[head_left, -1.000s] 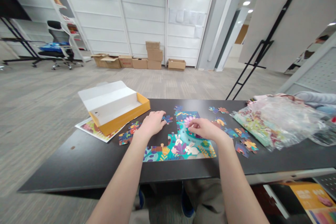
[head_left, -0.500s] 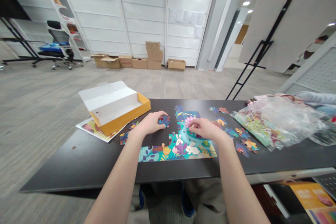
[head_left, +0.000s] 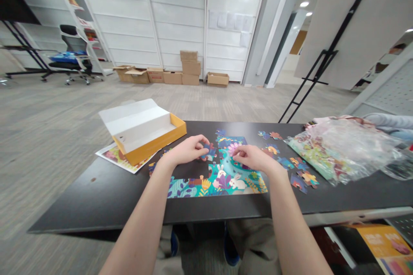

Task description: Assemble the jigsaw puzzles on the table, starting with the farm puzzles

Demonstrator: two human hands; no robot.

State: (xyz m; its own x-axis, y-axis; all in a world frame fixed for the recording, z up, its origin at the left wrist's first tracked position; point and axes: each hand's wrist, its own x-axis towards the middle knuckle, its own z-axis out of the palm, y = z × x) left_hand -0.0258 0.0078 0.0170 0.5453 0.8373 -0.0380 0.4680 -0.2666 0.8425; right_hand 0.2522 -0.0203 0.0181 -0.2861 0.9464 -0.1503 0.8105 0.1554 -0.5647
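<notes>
A partly joined puzzle [head_left: 237, 181] with rabbits and flowers lies on the black table [head_left: 106, 193]. My left hand [head_left: 190, 149] grips a dark blue puzzle piece [head_left: 211, 152] between thumb and fingers, close to the puzzle's upper left edge. Over the right part of the puzzle is my right hand [head_left: 248, 156], its fingers pinched together at the pink flower shape; whether anything is between them is hidden. Loose pieces [head_left: 298, 182] are spread to the right of the puzzle, and a few [head_left: 152, 167] show beside my left wrist.
An open yellow box [head_left: 155, 139] stands at the left on a printed sheet [head_left: 111, 153]. Plastic-wrapped items [head_left: 342, 150] lie at the right. Below the table's right side is an orange-and-black box [head_left: 380, 240].
My left hand has moved right with the blue piece, bringing it closer to the puzzle's edge. My right hand stays almost where it was. The view has shifted slightly.
</notes>
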